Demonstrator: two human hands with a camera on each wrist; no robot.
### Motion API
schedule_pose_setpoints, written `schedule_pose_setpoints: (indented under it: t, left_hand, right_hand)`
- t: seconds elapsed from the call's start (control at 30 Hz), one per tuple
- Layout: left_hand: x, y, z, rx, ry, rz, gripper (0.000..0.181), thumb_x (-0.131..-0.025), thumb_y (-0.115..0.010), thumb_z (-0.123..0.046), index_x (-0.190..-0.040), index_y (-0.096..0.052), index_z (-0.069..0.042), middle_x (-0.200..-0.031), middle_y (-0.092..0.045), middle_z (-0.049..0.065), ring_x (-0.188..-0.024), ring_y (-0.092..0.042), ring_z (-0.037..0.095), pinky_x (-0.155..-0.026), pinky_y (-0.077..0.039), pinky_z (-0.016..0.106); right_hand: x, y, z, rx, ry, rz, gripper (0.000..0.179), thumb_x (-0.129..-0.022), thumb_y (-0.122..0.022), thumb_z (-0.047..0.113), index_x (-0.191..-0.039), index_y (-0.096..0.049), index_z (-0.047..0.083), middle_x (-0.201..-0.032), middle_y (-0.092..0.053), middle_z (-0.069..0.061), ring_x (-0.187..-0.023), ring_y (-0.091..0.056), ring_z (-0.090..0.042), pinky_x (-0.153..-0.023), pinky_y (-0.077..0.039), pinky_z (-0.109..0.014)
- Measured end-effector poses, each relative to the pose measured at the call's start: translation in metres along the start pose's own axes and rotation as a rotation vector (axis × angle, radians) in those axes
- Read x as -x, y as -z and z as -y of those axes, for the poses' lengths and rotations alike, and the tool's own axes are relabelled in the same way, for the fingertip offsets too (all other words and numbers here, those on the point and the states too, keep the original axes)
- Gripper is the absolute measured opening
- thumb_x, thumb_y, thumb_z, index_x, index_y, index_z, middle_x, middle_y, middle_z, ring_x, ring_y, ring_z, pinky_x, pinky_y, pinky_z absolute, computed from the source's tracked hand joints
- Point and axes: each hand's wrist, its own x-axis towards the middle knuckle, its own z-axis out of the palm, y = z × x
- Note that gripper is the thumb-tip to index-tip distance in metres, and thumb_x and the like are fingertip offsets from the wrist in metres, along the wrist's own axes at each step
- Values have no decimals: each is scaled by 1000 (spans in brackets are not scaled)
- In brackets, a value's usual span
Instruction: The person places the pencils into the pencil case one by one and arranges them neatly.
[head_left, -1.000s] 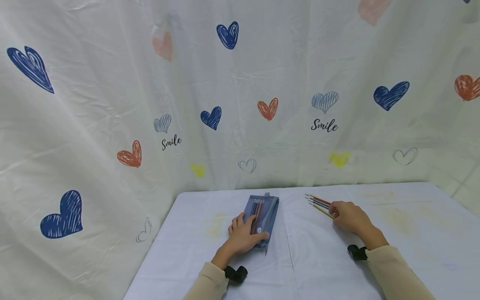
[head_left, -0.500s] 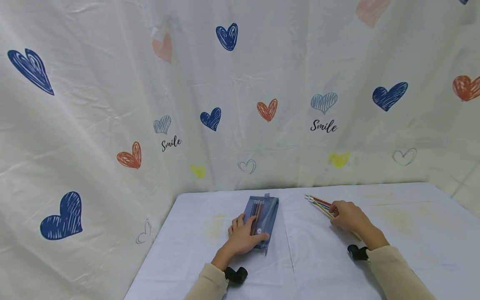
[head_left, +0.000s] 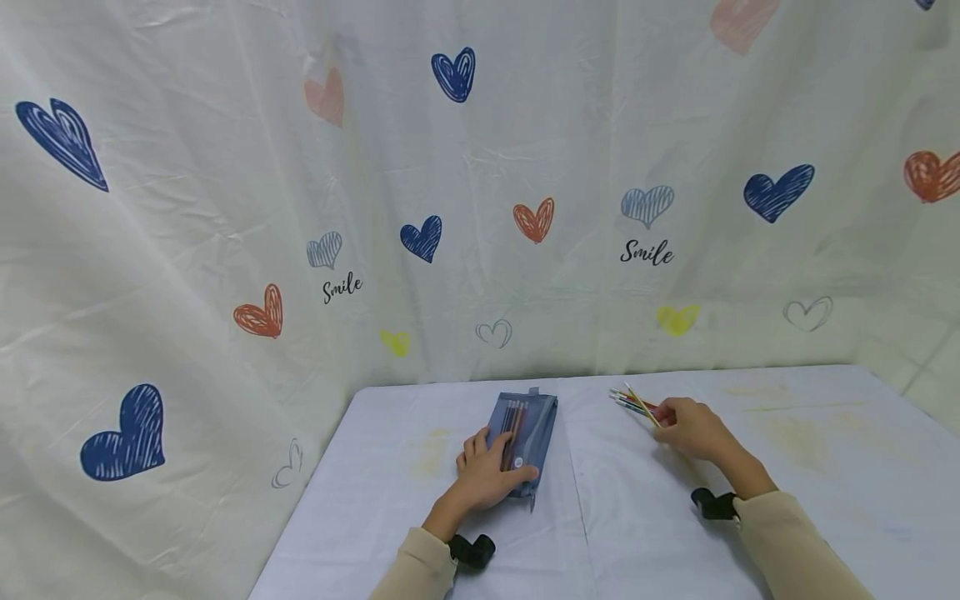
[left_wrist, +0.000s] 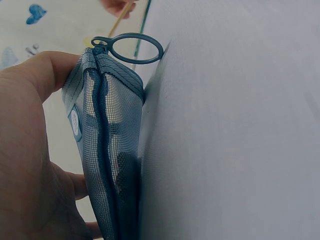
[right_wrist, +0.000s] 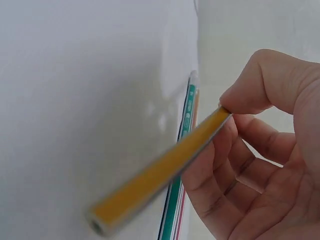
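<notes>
My left hand [head_left: 483, 473] lies spread over a blue mesh pencil case [head_left: 536, 433], thumb and fingertips pressing its upper face against the table. Several dark pencils [head_left: 516, 410] show at the middle of the case. In the left wrist view, the case's zipper [left_wrist: 102, 120] runs along its side, ending in a large ring pull [left_wrist: 137, 48]. Between thumb and index finger, my right hand [head_left: 693, 429] pinches a yellow pencil [right_wrist: 160, 172], tilted across several other pencils [head_left: 626, 400]. Those lie bunched on the table just beyond the fingers, a green striped pencil [right_wrist: 189, 107] among them.
A white cloth covers the table [head_left: 600, 517]. Behind it hangs a pale curtain [head_left: 570, 125] printed with hearts and "Smile". Black wrist cameras [head_left: 472, 550] sit at both cuffs. The pencil bunch is right of the case, toward the back edge.
The right hand has drawn the yellow pencil out of line with the bunch, and its far end now points up across the others. The left hand and the case have stayed put.
</notes>
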Motion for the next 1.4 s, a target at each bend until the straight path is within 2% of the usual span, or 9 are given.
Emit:
schedule_pose_setpoints:
  t: [0.2,0.4,0.73,0.97,1.4]
  left_hand:
    - [0,0,0,5,2,0,84,-89,-64,-65,-156,-42,-19,-166,-19,23,-150,-19,42,-112,-19,68]
    - [-1,-1,0,3,1,-2,84,-89,-65,-64,-157,-41,-19,-166,-18,23,-151,-19,42,-112,-18,68]
    - [0,-1,1,-2,1,2,86,-88,-63,-66,-157,-41,-19,-166,-18,22,-151,-19,42,-112,-19,68]
    - [-1,-1,1,-6,3,2,86,-88,-63,-67,-157,-41,-19,-166,-19,22,-151,-19,42,-112,-19,68]
    - [0,-1,0,-3,2,-3,84,-89,-64,-65,-156,-42,-19,-166,-20,23,-150,-21,42,-111,-20,67]
  right_hand:
    - [0,-4,4,-228,-43,46,33,-89,-66,9,-117,-60,-7,-92,-63,-10,-73,-62,-18,-63,-56,-33]
    - [2,-5,12,-393,-67,98,37,-92,-62,5,-124,-54,-12,-95,-63,-12,-78,-65,-17,-68,-60,-34]
    - [3,-11,20,-541,-71,151,42,-95,-66,6,-129,-52,-15,-100,-69,-14,-83,-69,-17,-76,-62,-37]
    - [4,-18,27,-621,-85,170,41,-95,-68,8,-127,-55,-13,-100,-72,-10,-82,-70,-17,-76,-62,-33]
    - [4,-32,32,-672,-41,235,41,-97,-66,8,-129,-56,-17,-92,-71,-7,-81,-70,-17,-74,-61,-31]
